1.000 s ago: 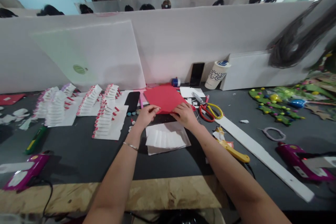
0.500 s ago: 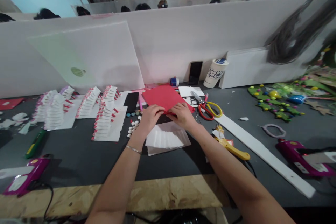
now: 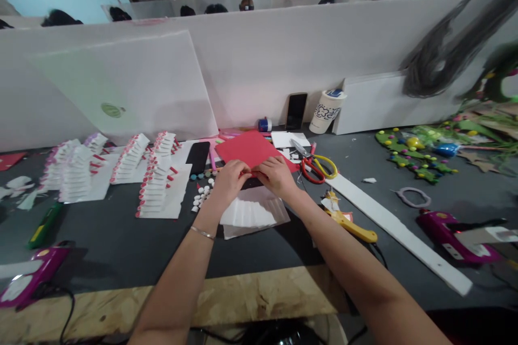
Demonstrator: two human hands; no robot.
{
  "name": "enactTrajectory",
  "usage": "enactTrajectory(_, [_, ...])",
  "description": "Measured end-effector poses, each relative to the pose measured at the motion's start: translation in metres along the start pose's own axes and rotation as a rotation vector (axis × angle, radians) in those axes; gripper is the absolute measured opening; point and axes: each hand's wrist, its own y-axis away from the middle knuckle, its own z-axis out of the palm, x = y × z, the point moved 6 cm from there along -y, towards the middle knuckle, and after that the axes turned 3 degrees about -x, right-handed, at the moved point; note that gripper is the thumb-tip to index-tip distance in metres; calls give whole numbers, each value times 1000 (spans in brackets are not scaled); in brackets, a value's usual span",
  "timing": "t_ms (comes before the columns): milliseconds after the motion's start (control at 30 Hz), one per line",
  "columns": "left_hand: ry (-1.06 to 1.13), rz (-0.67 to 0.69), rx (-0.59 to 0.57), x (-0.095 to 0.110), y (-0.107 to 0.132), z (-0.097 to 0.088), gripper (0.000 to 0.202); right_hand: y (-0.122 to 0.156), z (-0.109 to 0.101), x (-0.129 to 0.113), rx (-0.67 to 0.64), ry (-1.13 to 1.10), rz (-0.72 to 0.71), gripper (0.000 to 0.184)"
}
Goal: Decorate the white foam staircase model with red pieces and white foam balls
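My left hand [image 3: 231, 179] and my right hand [image 3: 278, 175] meet fingertip to fingertip in front of a red sheet [image 3: 249, 146]. Both are closed in a pinch on a small red piece [image 3: 254, 173], mostly covered by the fingers. Whether it is separate from the sheet is hard to see. Just below the hands lies a pleated white paper [image 3: 256, 213] on a flat white piece. Small white bits [image 3: 202, 198] are scattered beside my left wrist. Red-handled scissors [image 3: 312, 171] and yellow-handled scissors [image 3: 329, 166] rest right of my right hand.
Finished-looking pleated white pieces with red tips [image 3: 156, 194] stand at left. A dark phone [image 3: 198, 157] lies near them; another phone [image 3: 297, 111] leans by a patterned cup [image 3: 326, 112]. To the right are a yellow glue gun [image 3: 356, 228], a white strip [image 3: 399, 234] and a purple power strip [image 3: 453, 240].
The camera view has shifted slightly, so the bench appears a little further left. My hands stay together with fingertips pinched, and the small red piece now shows between them.
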Motion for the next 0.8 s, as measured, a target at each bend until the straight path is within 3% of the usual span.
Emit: enactTrajectory(800, [-151, 3, 20, 2, 2, -3, 10, -1, -2, -2, -3, 29, -5, 17])
